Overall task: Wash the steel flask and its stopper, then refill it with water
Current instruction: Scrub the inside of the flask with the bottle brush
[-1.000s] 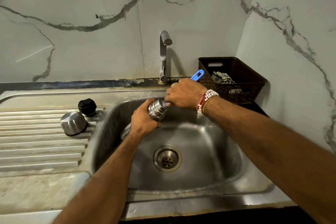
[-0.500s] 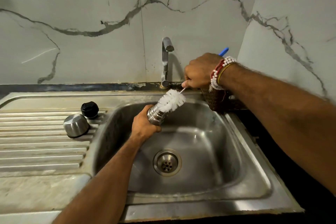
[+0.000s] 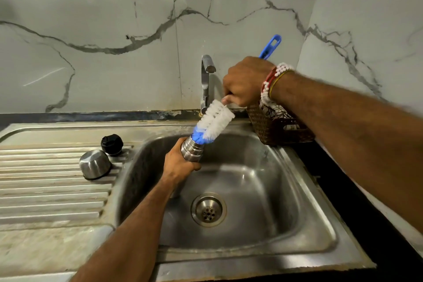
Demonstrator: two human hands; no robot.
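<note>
Head view: left hand (image 3: 180,163) on flask (image 3: 191,147), right hand (image 3: 245,82) on brush (image 3: 215,119)

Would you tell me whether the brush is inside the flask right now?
Mostly out: the brush has only its blue tip in the flask mouth; white bristles show above.

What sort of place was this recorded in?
Most likely a home kitchen, at the washing-up spot. A stainless-steel sink basin with a ribbed draining board, a chrome tap against a grey-veined marble-look wall, and a dark woven basket beside the basin all point that way.
</note>
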